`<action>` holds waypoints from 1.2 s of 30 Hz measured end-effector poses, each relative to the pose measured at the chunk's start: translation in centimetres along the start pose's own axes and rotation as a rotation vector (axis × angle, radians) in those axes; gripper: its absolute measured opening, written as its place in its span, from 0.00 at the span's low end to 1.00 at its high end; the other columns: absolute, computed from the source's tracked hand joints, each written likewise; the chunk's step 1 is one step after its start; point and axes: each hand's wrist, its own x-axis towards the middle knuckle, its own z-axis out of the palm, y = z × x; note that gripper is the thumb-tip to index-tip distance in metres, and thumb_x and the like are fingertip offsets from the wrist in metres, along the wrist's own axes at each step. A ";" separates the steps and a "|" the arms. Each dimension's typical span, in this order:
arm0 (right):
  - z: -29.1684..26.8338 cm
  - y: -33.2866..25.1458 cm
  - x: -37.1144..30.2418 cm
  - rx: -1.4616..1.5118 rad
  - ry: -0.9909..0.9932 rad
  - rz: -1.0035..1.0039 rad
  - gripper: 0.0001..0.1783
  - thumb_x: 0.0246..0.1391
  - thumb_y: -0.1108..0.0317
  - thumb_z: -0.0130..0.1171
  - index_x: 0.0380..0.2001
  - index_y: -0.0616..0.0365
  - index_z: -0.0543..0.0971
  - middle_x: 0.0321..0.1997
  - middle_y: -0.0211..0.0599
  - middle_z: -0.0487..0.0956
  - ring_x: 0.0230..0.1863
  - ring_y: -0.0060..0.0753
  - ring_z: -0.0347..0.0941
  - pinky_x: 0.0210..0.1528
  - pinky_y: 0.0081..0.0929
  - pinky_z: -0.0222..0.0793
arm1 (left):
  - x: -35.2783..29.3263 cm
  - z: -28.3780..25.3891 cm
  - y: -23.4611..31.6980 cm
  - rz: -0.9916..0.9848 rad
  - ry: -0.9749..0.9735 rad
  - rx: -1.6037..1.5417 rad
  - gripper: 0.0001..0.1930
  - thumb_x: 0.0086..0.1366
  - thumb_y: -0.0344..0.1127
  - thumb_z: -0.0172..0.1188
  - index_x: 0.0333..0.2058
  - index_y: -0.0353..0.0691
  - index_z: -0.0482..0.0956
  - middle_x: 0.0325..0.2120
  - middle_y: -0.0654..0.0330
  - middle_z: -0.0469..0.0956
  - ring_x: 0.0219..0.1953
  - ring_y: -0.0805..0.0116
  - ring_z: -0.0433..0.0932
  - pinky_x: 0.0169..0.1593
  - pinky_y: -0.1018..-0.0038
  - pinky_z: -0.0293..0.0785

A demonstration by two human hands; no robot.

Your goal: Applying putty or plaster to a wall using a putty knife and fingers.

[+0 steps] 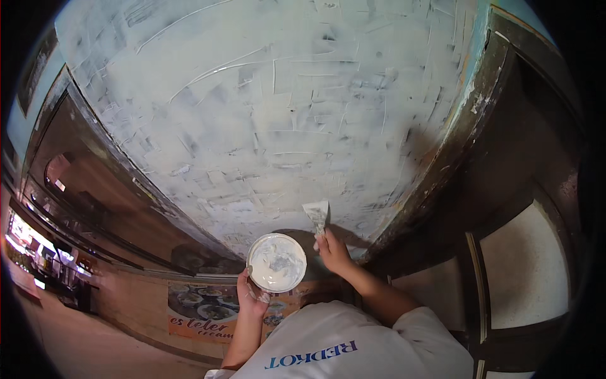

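Observation:
A round white tub of putty (pixel 276 263) rests in my left hand (pixel 252 295), whose fingers wrap its near left side. White paste coats the inside of the tub, and smears of it mark my fingers. My right hand (pixel 334 251) is closed on the handle of a putty knife (pixel 317 211). The knife's broad blade, whitened with paste, points up in front of the wall (pixel 284 139); whether it touches the surface I cannot tell. Rough strokes and ridges of pale filler cover the wall, with grey patches showing through.
A dark wooden door frame (pixel 454 145) with peeling paint borders the wall on the right, beside a panelled door (pixel 524 271). On the left is a brown framed window (pixel 107 170). Below it hangs an orange printed banner (pixel 202 316) with food pictures.

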 end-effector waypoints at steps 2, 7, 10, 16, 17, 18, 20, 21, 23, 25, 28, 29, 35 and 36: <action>0.0 0.6 -1.4 0.082 -0.057 0.041 0.12 0.63 0.62 0.46 0.39 0.61 0.69 0.26 0.47 0.78 0.32 0.58 0.75 0.31 0.44 0.70 | 0.2 -0.2 -0.1 -0.005 -0.010 -0.005 0.22 0.67 0.41 0.42 0.54 0.36 0.68 0.54 0.54 0.72 0.55 0.58 0.71 0.58 0.62 0.68; -0.3 -4.0 2.3 -0.015 -0.021 -0.147 0.14 0.64 0.60 0.45 0.40 0.61 0.68 0.27 0.47 0.79 0.32 0.56 0.76 0.31 0.44 0.70 | 0.2 -0.4 -0.3 -0.041 -0.006 0.005 0.22 0.67 0.41 0.42 0.54 0.36 0.68 0.54 0.53 0.72 0.56 0.58 0.71 0.59 0.61 0.67; -0.1 -3.4 3.0 -0.008 -0.022 -0.040 0.14 0.64 0.60 0.45 0.40 0.61 0.69 0.27 0.47 0.79 0.32 0.55 0.76 0.32 0.43 0.70 | 0.3 -0.5 0.0 -0.030 -0.019 -0.004 0.21 0.67 0.41 0.42 0.54 0.35 0.68 0.54 0.53 0.72 0.55 0.58 0.71 0.59 0.62 0.68; 1.0 -0.7 -0.8 -0.021 -0.066 -0.059 0.13 0.64 0.61 0.45 0.40 0.61 0.69 0.26 0.43 0.78 0.29 0.47 0.77 0.32 0.37 0.70 | 0.5 -1.7 0.8 -0.004 -0.021 -0.040 0.21 0.66 0.40 0.43 0.53 0.35 0.69 0.53 0.53 0.72 0.55 0.57 0.72 0.58 0.62 0.69; 1.3 -2.4 0.0 -0.003 -0.032 -0.129 0.13 0.64 0.61 0.45 0.38 0.62 0.69 0.25 0.42 0.78 0.28 0.45 0.77 0.32 0.34 0.70 | 0.3 -2.0 0.9 -0.008 -0.013 -0.046 0.21 0.66 0.39 0.44 0.53 0.35 0.69 0.53 0.54 0.73 0.54 0.57 0.72 0.58 0.62 0.69; 1.6 -3.2 1.3 0.011 -0.046 -0.185 0.14 0.64 0.59 0.45 0.36 0.62 0.69 0.25 0.43 0.77 0.28 0.48 0.76 0.31 0.36 0.70 | 0.1 -1.9 1.1 -0.012 -0.011 -0.048 0.21 0.65 0.39 0.44 0.53 0.35 0.69 0.53 0.54 0.73 0.54 0.57 0.72 0.58 0.62 0.69; 2.9 -5.0 3.3 0.019 -0.059 -0.161 0.15 0.64 0.59 0.44 0.37 0.62 0.68 0.26 0.44 0.78 0.28 0.50 0.76 0.31 0.38 0.69 | 0.1 -2.1 1.4 -0.013 -0.023 -0.033 0.21 0.65 0.39 0.45 0.53 0.35 0.69 0.53 0.54 0.73 0.54 0.57 0.72 0.58 0.62 0.69; 3.3 -5.5 3.8 0.020 -0.064 -0.137 0.15 0.64 0.58 0.44 0.37 0.62 0.68 0.27 0.45 0.78 0.29 0.51 0.76 0.30 0.39 0.69 | 0.3 -2.1 1.5 -0.021 -0.043 -0.018 0.21 0.65 0.40 0.45 0.54 0.35 0.69 0.53 0.54 0.73 0.55 0.57 0.72 0.58 0.61 0.69; 4.9 -3.0 3.2 0.057 -0.032 -0.105 0.16 0.63 0.57 0.46 0.41 0.60 0.68 0.29 0.48 0.79 0.33 0.58 0.76 0.32 0.48 0.69 | 0.5 -2.5 1.8 -0.013 -0.025 -0.030 0.22 0.65 0.40 0.46 0.54 0.35 0.69 0.53 0.54 0.72 0.55 0.57 0.72 0.58 0.61 0.69; 5.8 -0.5 0.5 -0.130 -0.051 0.001 0.16 0.64 0.57 0.45 0.40 0.60 0.67 0.29 0.48 0.79 0.33 0.60 0.75 0.32 0.49 0.69 | 0.6 -2.9 2.3 0.011 -0.035 -0.054 0.22 0.65 0.41 0.46 0.54 0.35 0.69 0.54 0.54 0.72 0.55 0.58 0.72 0.58 0.61 0.68; 6.1 0.1 -1.1 -0.015 -0.064 -0.054 0.13 0.64 0.60 0.45 0.39 0.60 0.68 0.26 0.42 0.78 0.29 0.47 0.76 0.31 0.39 0.70 | 0.0 -3.6 3.1 0.021 -0.015 -0.078 0.22 0.65 0.40 0.44 0.54 0.35 0.68 0.54 0.53 0.71 0.56 0.56 0.71 0.59 0.60 0.68; 6.5 -0.1 -0.6 0.017 -0.030 -0.085 0.12 0.65 0.62 0.44 0.37 0.61 0.68 0.24 0.39 0.77 0.25 0.40 0.76 0.30 0.34 0.70 | -0.2 -3.6 3.3 0.024 0.014 -0.093 0.22 0.65 0.40 0.43 0.54 0.34 0.68 0.55 0.52 0.71 0.56 0.56 0.70 0.59 0.59 0.67; 7.6 -4.9 4.1 0.043 0.001 -0.101 0.15 0.63 0.59 0.46 0.42 0.61 0.68 0.28 0.49 0.77 0.30 0.57 0.74 0.30 0.45 0.68 | 0.3 -5.4 4.3 0.014 0.021 -0.089 0.22 0.63 0.38 0.45 0.53 0.35 0.68 0.53 0.52 0.72 0.55 0.55 0.72 0.58 0.59 0.69; 8.2 -3.5 3.2 0.066 -0.025 -0.075 0.14 0.64 0.59 0.46 0.41 0.61 0.68 0.27 0.49 0.76 0.30 0.57 0.74 0.29 0.45 0.68 | 0.3 -5.3 4.5 0.013 0.004 -0.092 0.22 0.63 0.38 0.45 0.54 0.35 0.68 0.53 0.52 0.72 0.55 0.55 0.72 0.58 0.59 0.69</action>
